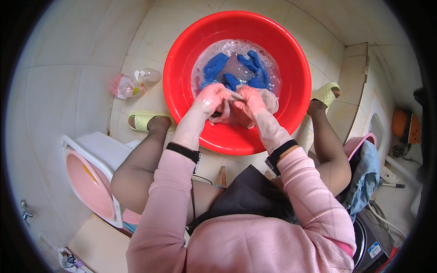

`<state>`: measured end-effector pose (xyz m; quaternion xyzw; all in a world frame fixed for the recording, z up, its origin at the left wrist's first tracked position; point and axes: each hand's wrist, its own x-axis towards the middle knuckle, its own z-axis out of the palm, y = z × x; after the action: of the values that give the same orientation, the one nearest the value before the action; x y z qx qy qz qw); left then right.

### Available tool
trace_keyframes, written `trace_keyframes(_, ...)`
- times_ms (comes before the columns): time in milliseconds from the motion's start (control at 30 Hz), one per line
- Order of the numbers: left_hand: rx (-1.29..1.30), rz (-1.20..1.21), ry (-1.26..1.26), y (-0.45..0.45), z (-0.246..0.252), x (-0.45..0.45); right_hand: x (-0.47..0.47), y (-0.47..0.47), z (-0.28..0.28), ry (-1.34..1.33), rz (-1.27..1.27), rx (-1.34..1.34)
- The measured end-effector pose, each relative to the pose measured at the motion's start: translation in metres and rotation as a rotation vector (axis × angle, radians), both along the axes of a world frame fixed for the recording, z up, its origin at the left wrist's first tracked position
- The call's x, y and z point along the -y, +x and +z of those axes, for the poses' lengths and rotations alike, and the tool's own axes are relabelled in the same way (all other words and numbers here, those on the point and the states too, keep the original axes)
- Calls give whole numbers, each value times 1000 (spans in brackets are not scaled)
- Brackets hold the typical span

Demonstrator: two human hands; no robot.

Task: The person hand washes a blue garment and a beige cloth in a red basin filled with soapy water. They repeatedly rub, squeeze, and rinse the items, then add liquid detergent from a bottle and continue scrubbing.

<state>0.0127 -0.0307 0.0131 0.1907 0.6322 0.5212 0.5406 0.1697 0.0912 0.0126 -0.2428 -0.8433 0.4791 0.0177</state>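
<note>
A large red plastic basin [293, 78] stands on the tiled floor before me, with sudsy water in its bottom. My left hand [214, 96], in a wet pink and white rubber glove, grips one part of a pale pinkish cloth [239, 114]. My right hand [251, 99], gloved the same way, holds the cloth close beside it, above the near part of the water. A thin fold of the cloth spans the gap between my fingers. Beyond my hands, a blue cloth or garment [215, 66] lies partly under the water, with several blue parts showing at the surface.
Clear plastic bottles [150, 75], one with a pump, lie left of the basin by a pink container [119, 85]. A pink basin [90, 184] leans at lower left. At right, denim clothing [365, 177] hangs over another pink basin [367, 139], near a dark front-loading machine [374, 239].
</note>
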Motion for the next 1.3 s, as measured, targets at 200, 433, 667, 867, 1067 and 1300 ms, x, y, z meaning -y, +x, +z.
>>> trace_keyframes(200, -561, 454, -155, 66, 40, -38, 6, -10, 3, -1138, -356, -335)
trace_keyframes(433, -379, 839, -283, 92, 71, -52, 17, -13, 66, -699, -574, 6)
trace_keyframes(667, -21, 832, -230, 83, 87, -57, 17, -12, 42, -467, -619, 164)
trace_keyframes(867, -100, 850, -229, 99, 84, -53, -6, 2, 23, -879, -747, -35)
trace_keyframes(1067, -301, 757, -186, 114, 74, -58, 7, 15, 35, -755, -715, -59)
trace_keyframes(1300, -213, 718, -90, 111, 100, -56, 5, 9, 38, -735, -667, -20)
